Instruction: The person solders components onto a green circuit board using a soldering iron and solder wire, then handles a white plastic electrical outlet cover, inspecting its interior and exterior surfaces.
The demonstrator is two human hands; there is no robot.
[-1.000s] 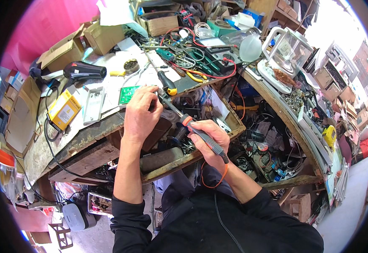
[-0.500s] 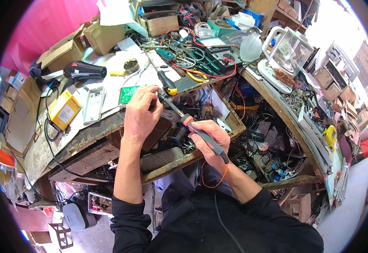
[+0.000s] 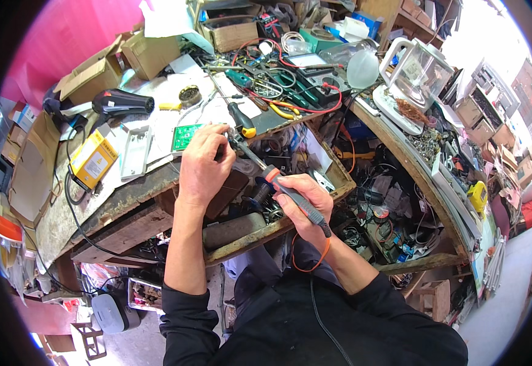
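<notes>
Head view: the soldering iron (image 3: pixel 271 174) slants above the drawer (image 3: pixel 235 246), its handle, gripped in your right hand (image 3: pixel 314 190), crossing the front edge. Its tip is hard to make out beside your left hand (image 3: pixel 202 172), whose curled fingers hide any hold. The green board (image 3: pixel 185 137) lies by the table's (image 3: pixel 52 226) near edge, partly covered.

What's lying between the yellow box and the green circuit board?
In the head view, a pale plastic tray lies between the yellow box and the green circuit board.
</notes>
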